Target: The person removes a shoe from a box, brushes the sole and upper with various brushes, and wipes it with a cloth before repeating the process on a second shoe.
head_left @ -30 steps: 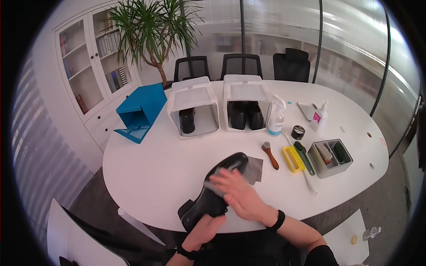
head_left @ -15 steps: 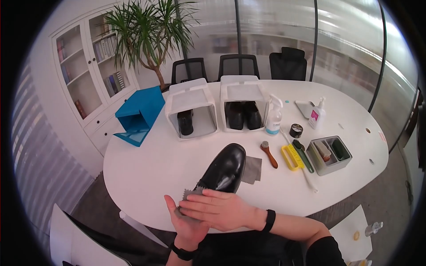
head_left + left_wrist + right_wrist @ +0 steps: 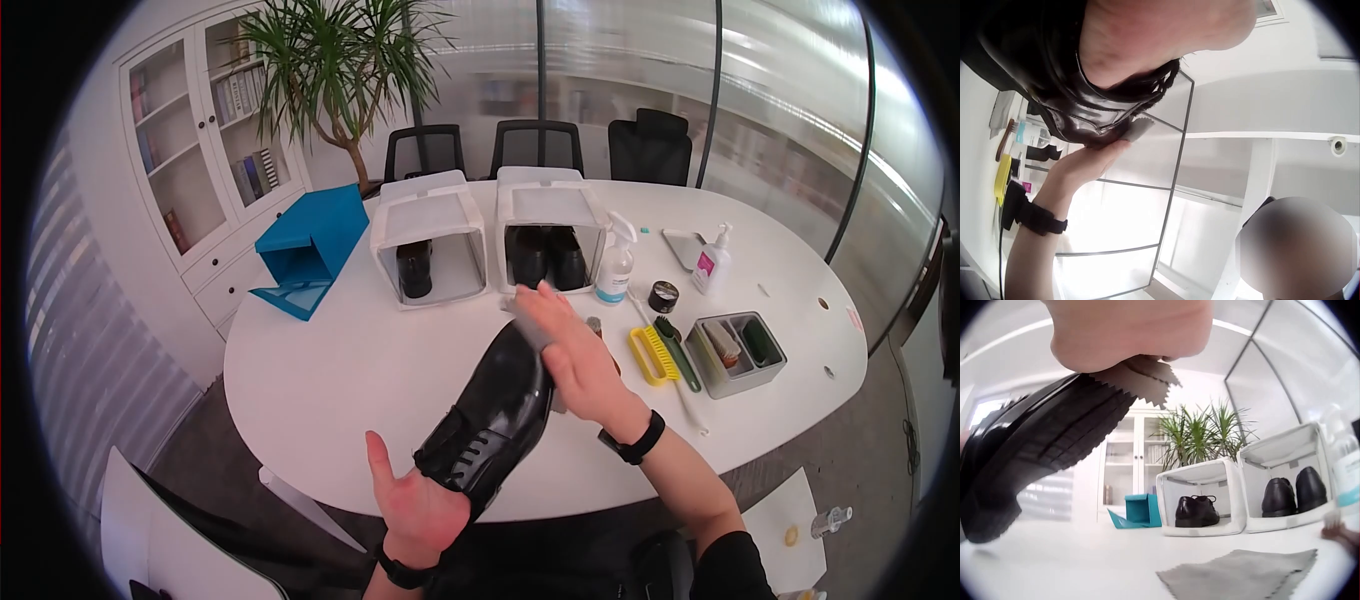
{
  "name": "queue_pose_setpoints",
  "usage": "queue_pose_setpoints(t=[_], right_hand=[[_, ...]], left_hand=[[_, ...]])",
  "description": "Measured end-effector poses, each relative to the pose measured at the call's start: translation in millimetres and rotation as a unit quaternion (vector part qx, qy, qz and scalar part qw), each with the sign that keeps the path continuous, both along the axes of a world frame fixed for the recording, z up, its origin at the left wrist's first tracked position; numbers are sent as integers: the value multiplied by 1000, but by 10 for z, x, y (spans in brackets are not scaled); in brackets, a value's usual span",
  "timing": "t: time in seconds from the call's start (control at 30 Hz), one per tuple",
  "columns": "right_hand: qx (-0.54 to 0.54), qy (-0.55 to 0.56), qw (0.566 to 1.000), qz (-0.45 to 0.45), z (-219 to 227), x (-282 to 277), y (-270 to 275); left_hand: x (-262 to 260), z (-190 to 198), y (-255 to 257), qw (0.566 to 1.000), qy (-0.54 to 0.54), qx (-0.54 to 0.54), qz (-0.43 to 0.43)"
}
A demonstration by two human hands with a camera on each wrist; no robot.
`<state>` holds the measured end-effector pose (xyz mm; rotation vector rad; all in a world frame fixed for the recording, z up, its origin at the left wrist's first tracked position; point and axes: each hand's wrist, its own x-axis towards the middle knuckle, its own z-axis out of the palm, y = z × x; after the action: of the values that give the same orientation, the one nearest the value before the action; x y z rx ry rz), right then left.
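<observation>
A black leather lace-up shoe [image 3: 490, 390] is raised over the white table [image 3: 320, 400], its toe pointing away and its ridged sole showing in the right wrist view. My left hand [image 3: 425, 515] reaches into the shoe's opening, thumb sticking up outside and fingers hidden inside. At the toe, my right hand [image 3: 580, 360] lies with extended fingers along a grey cloth [image 3: 1141, 384] against the leather. The cloth's zigzag edge hangs out beneath that hand. Below, a second grey cloth [image 3: 1241, 575] lies on the tabletop.
Two white boxes [image 3: 430, 300] with black shoes inside stand at the back, beside an open blue box [image 3: 315, 235]. To the right are a spray bottle [image 3: 615, 265], a black round tin [image 3: 663, 296], a yellow brush [image 3: 652, 355], a green brush [image 3: 678, 355] and a divided metal box [image 3: 740, 375].
The right hand has gone from mid-shoe to the opening near the left hand, then forward to the toe with the cloth. The shoe has turned, upper now showing, with the left hand inside.
</observation>
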<state>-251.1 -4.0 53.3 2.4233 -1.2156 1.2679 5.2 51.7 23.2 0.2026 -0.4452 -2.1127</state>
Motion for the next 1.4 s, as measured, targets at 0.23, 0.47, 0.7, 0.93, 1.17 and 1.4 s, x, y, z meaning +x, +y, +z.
queue_pose_setpoints(t=[0.23, 0.47, 0.7, 0.93, 1.17, 1.4], right_hand=[[50, -53, 996, 44, -146, 310, 280], [130, 36, 979, 151, -515, 718, 789], [-29, 116, 989, 84, -312, 776, 788], [-33, 172, 985, -9, -220, 479, 580], [-86, 4, 993, -84, -13, 281, 420], [113, -63, 990, -47, -109, 309, 394]], left_hand=[[-13, 40, 6, 998, 64, 20, -5], [116, -116, -47, 984, 156, 71, 56], [34, 169, 159, 993, 93, -35, 59], [54, -336, 284, 942, -151, -241, 178], [101, -28, 184, 800, -388, -428, 164], [1, -118, 48, 522, -554, -595, 259]])
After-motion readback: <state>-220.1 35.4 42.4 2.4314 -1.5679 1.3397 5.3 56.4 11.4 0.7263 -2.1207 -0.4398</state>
